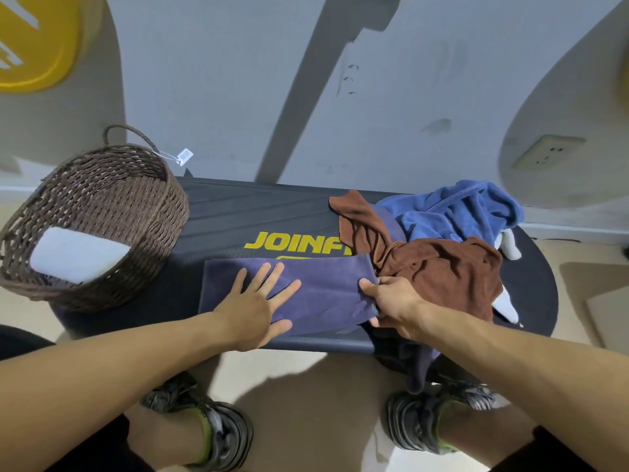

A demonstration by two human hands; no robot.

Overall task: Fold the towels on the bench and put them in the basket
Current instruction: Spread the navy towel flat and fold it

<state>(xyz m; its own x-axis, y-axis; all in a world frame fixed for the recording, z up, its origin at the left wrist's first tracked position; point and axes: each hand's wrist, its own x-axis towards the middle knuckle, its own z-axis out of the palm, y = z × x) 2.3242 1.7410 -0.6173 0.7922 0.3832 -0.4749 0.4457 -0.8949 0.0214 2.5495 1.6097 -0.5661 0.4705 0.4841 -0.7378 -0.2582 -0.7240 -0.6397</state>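
Left hand (pixel 257 303) lay flat w/ fingers spread, pressing the navy towel (pixel 320 291) on the tabletop (pixel 238 212), right hand (pixel 388 303) pinched its right edge; soft, limp cloth, prob. best gripped at corners, basket (pixel 163 212) far left.

Navy towel (pixel 316 291) flat on black bench (pixel 231 212); brown (pixel 442 264), blue (pixel 452 212) towels crumpled; wicker basket (pixel 102 212) left.
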